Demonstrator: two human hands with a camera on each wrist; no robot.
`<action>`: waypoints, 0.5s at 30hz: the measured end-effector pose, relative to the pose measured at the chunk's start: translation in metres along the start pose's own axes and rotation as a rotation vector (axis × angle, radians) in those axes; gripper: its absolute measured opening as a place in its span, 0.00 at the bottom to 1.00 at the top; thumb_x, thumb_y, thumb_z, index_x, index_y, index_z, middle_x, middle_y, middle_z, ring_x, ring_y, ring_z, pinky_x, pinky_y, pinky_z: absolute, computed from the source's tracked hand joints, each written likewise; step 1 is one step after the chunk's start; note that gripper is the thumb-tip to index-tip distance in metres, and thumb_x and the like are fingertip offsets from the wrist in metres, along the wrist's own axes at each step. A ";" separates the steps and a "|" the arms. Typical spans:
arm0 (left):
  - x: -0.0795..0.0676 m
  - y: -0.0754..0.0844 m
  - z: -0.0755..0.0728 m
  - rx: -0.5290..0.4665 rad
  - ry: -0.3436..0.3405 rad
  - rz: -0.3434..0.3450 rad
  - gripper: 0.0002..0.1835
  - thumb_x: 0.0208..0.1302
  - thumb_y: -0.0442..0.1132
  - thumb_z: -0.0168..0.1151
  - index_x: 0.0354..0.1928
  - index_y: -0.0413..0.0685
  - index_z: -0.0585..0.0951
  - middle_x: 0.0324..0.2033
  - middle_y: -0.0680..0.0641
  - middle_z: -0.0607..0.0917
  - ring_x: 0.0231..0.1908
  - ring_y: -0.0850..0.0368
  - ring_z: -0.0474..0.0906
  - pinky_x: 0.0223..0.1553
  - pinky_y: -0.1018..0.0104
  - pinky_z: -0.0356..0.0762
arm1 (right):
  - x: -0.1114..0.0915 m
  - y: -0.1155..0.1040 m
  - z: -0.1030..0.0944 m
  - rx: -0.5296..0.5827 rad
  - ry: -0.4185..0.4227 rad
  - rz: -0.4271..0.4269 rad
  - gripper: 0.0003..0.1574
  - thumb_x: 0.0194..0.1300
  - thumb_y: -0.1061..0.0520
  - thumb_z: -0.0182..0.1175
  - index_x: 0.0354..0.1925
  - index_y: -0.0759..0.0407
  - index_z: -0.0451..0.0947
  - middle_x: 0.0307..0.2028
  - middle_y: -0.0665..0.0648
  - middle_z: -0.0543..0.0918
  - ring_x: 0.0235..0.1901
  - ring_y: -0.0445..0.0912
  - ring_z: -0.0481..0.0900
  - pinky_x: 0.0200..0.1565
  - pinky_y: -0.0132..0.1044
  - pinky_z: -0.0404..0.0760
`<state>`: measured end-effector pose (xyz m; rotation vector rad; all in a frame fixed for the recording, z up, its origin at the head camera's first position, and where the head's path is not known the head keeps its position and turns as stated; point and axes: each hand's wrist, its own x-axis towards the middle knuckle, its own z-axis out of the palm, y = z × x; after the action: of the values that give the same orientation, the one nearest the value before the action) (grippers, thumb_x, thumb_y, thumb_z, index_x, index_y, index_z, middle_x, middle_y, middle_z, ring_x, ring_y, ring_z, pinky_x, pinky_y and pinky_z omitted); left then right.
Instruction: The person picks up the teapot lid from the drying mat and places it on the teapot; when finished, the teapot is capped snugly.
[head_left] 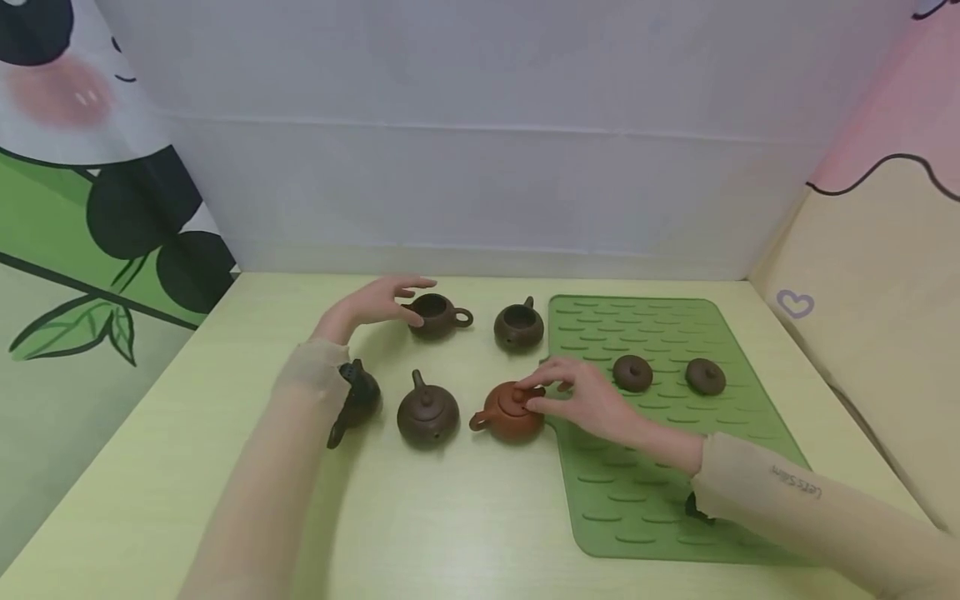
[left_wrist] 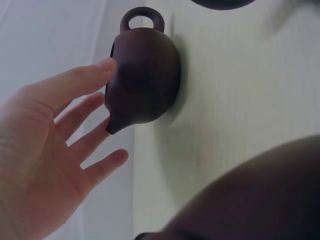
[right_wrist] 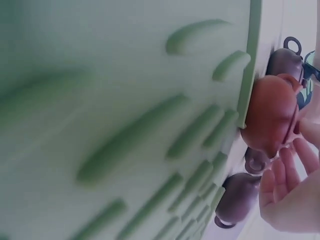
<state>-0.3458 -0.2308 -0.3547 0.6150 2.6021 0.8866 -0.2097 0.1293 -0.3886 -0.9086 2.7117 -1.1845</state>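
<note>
My left hand [head_left: 375,302] reaches over a dark brown lidless teapot [head_left: 433,319] at the back. In the left wrist view its thumb tip [left_wrist: 107,65] meets the rim, while the other fingers spread loosely by the spout. My right hand [head_left: 588,402] is at the reddish-brown teapot [head_left: 506,425] beside the green mat. Its thumb and fingertips pinch the small knob of that pot's lid [head_left: 513,400], which sits on the pot. Between the arms stands a dark brown lidded teapot [head_left: 427,419].
Another lidless dark teapot [head_left: 519,331] stands at the back. A dark teapot [head_left: 363,396] is partly hidden by my left sleeve [head_left: 311,375]. Two dark lids [head_left: 633,373] [head_left: 705,377] lie on the ridged green mat [head_left: 622,529]. A white wall [head_left: 480,192] bounds the table behind.
</note>
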 end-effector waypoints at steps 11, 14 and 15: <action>-0.002 -0.008 0.004 -0.061 0.013 -0.025 0.39 0.64 0.37 0.65 0.75 0.45 0.60 0.75 0.38 0.61 0.71 0.33 0.62 0.71 0.38 0.61 | -0.013 0.002 -0.048 -0.047 0.027 -0.014 0.19 0.61 0.48 0.69 0.52 0.41 0.84 0.50 0.43 0.86 0.52 0.45 0.82 0.51 0.44 0.82; -0.006 -0.006 0.004 -0.063 0.029 -0.003 0.38 0.64 0.40 0.65 0.74 0.44 0.62 0.73 0.36 0.63 0.68 0.33 0.67 0.69 0.39 0.63 | -0.017 0.007 -0.065 -0.075 0.068 0.010 0.19 0.63 0.46 0.67 0.53 0.41 0.83 0.52 0.46 0.85 0.53 0.45 0.81 0.51 0.37 0.82; -0.007 -0.007 0.004 -0.062 0.031 0.001 0.38 0.64 0.41 0.65 0.74 0.44 0.63 0.73 0.35 0.64 0.67 0.33 0.68 0.69 0.38 0.63 | -0.018 0.009 -0.071 -0.089 0.090 0.011 0.19 0.64 0.46 0.66 0.54 0.41 0.83 0.53 0.47 0.84 0.53 0.45 0.81 0.50 0.34 0.82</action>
<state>-0.3403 -0.2366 -0.3610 0.5906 2.5914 0.9804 -0.2181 0.1904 -0.3482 -0.8687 2.8572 -1.1381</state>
